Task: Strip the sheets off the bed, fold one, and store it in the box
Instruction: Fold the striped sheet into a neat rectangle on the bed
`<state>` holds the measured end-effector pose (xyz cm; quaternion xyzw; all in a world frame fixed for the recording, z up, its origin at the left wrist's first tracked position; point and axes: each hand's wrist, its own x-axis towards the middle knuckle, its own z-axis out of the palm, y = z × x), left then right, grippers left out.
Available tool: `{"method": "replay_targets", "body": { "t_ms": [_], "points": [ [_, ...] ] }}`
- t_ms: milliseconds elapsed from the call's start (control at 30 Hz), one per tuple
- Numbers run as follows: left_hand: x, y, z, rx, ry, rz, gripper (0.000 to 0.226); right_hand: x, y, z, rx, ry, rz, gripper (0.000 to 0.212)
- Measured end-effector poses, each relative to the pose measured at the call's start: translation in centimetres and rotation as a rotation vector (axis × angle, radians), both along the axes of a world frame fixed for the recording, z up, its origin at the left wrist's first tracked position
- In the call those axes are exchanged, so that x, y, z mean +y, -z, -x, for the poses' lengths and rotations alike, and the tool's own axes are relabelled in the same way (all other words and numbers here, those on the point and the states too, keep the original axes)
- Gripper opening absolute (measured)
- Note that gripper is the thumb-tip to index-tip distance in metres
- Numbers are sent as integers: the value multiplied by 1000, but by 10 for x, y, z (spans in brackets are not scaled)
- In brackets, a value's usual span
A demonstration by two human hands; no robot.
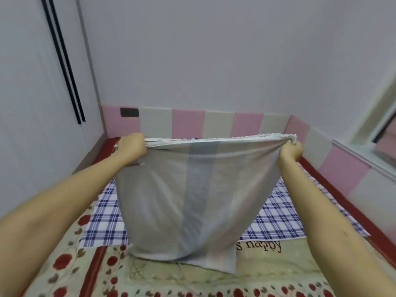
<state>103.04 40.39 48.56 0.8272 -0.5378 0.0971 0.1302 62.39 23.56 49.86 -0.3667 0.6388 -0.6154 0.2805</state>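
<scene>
At the near edge of the bed lies a floral cover (171, 279), pale green with red roses, red bands and some printed lettering; the lower end of the grey sheet (182, 189) rests on it, a loose corner spread flat toward the near edge. The sheet hangs from both hands above the middle of the bed and narrows as it drops; its top edge, several layers gathered together, is pulled taut and runs side to side, parallel to the bed's far edge. A darker grey stripe runs from top to bottom down its centre, so the cloth hangs upright with its folds pointing down at the cover.

Behind it a blue-and-white checked sheet (102, 219) lies flat over the middle of the bed, reaching toward both side edges. The left hand (131, 147) is clenched round the left end of the sheet's top edge; the right hand (291, 150) pinches the bunched right end, fingers curled over it; both arms are stretched forward. A red bed frame (334, 194) shows along the right edge and at the far left corner; pink and beige padded panels (188, 123) line the walls beyond the far and right edges.
</scene>
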Motion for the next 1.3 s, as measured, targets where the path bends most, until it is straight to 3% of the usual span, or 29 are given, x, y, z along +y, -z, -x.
{"method": "replay_targets", "body": {
  "t_ms": [133, 300, 400, 500, 700, 800, 867, 967, 1067, 1200, 1300],
  "points": [
    [-1, -9, 2, 51, 140, -28, 21, 1, 14, 12, 32, -11, -37, 36],
    [35, 2, 26, 140, 414, -176, 50, 15, 36, 20, 62, -3, -129, 39],
    [60, 61, 33, -33, 602, -287, 60, 31, 78, 22, 8, 21, -180, 41],
    [87, 108, 50, -11, 680, -406, 44, 53, 117, 26, -52, 7, -268, 41],
    [117, 181, 62, -45, 838, -470, 60, 69, 152, 33, -55, 80, -314, 41],
    [125, 203, 61, -72, 767, -546, 58, 72, 159, 31, 1, 64, -320, 41],
    [132, 210, 58, 82, 715, -636, 51, 79, 160, 29, -13, 47, -302, 38],
    [138, 212, 54, 328, 644, -600, 33, 81, 166, 25, -55, -2, -246, 40],
    [143, 219, 55, 467, 574, -536, 30, 77, 169, 26, -123, -20, -227, 39],
    [148, 225, 55, 608, 579, -501, 49, 72, 168, 35, -273, 49, -364, 42],
    [144, 224, 52, 598, 618, -667, 63, 80, 165, 34, -431, 70, -422, 43]
  ]
}}
